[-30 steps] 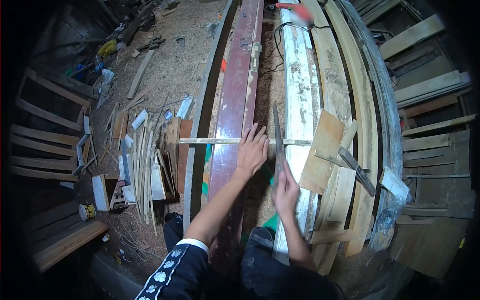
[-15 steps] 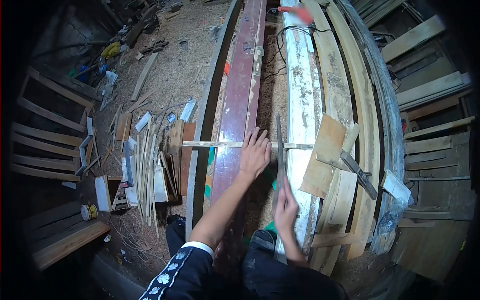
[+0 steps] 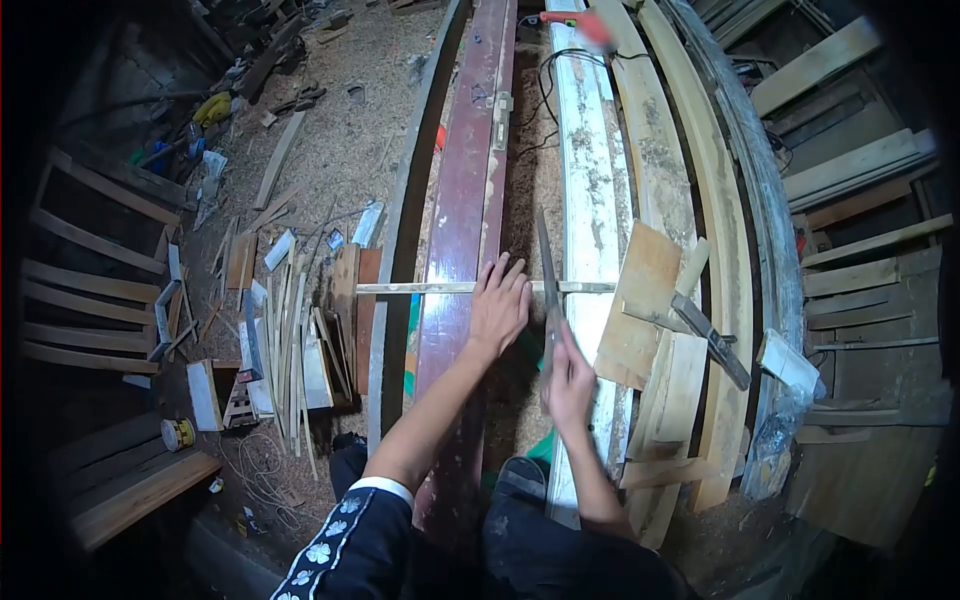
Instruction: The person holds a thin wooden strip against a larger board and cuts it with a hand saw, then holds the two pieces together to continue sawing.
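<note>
A thin wooden strip [image 3: 390, 288] lies crosswise over a maroon beam [image 3: 465, 190] and a white-painted beam [image 3: 592, 190]. My left hand [image 3: 500, 308] rests flat on the strip, fingers stretched forward over it, near the maroon beam's right edge. In my right hand [image 3: 570, 388] is a handsaw [image 3: 546, 255], seen nearly edge-on, its long dark blade pointing away from me. The blade crosses the strip just right of my left hand, above the gap between the beams. My fingers hide most of its handle.
On the right-hand boards sit a plywood piece [image 3: 632, 310] and a hand plane [image 3: 712, 342]. A red tool [image 3: 590, 28] with a black cord lies at the far end. Thin sticks [image 3: 290, 350] are piled at left. Shavings cover the floor.
My right hand and the saw have shifted slightly toward me. The whole view has moved a little, with the scene sliding left. My left hand stays on the strip.
</note>
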A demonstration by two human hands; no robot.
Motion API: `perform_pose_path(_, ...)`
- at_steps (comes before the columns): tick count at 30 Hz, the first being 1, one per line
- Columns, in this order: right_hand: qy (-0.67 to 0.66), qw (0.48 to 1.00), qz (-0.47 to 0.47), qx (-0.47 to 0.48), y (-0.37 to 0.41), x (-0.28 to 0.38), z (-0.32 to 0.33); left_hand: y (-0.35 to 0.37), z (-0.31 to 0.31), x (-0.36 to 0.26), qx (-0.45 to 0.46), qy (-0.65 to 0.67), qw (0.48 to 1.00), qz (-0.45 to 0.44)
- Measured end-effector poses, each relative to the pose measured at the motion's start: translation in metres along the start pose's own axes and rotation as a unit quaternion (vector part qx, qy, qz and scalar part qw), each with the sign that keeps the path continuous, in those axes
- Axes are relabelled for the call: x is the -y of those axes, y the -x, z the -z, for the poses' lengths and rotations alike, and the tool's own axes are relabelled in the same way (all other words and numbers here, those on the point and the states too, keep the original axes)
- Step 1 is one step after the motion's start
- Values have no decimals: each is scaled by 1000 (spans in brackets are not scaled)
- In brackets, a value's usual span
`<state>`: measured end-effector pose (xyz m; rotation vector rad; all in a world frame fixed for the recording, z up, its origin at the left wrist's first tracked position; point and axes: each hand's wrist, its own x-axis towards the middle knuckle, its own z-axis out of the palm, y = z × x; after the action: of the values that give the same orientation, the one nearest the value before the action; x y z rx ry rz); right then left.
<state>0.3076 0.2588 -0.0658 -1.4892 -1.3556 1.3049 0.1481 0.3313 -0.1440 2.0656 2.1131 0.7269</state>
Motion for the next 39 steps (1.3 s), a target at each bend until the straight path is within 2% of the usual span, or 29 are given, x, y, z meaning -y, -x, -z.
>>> perform_pose_path(2,-2,1000,-3,-10,-2,2,-3,-1,0,6,-11,5,1000,-10)
perform_pose_path(4,73,994,74,-24,30,4,0,-1,0,5,-17,-5,1000,-8)
perform_pose_path(5,91,992,84,-16,48,1,2,-1,-1,6,-17,-4,1000,-10)
perform_pose_path(6,67,993,99,-14,57,1,1,0,-1,3,-14,-1,1000,-7)
perform_pose_path(10,47,998,46,0,9,14,3,0,0,4,-3,3,1000,-9)
perform_pose_path(11,0,1000,-7,1,-7,3,-1,0,0,6,-3,2,1000,-15)
perform_pose_path(12,-1,1000,-6,0,-2,5,0,0,0,5,-4,1,1000,-17)
perform_pose_path(14,82,995,57,-15,21,6,2,-2,-1,4,-14,-4,1000,-1)
perform_pose_path(15,45,994,99,-17,36,1,1,-2,0,3,-6,4,1000,3)
perform_pose_path(18,58,995,76,-22,42,3,-1,1,-5,3,-15,0,1000,-1)
perform_pose_path(21,57,997,42,-17,-7,19,-8,1,-2,3,-3,3,1000,-2)
perform_pose_path(24,97,993,63,-25,30,13,-4,0,-2,4,-3,-5,1000,-2)
perform_pose_path(25,42,991,122,-33,47,11,-7,0,-3,4,-2,-6,1000,1)
perform_pose_path(26,87,991,97,10,61,1,1,-5,-4,5,-6,-4,1000,2)
perform_pose_path(29,72,994,76,2,42,15,-1,-1,-3,3,7,5,1000,6)
perform_pose_path(31,62,998,28,-12,15,29,-6,0,-5,3,-1,4,1000,0)
perform_pose_path(36,46,994,100,-16,53,7,4,-3,-2,3,-4,1,1000,11)
perform_pose_path(39,64,996,64,-10,39,15,4,1,-1,0,1,9,1000,9)
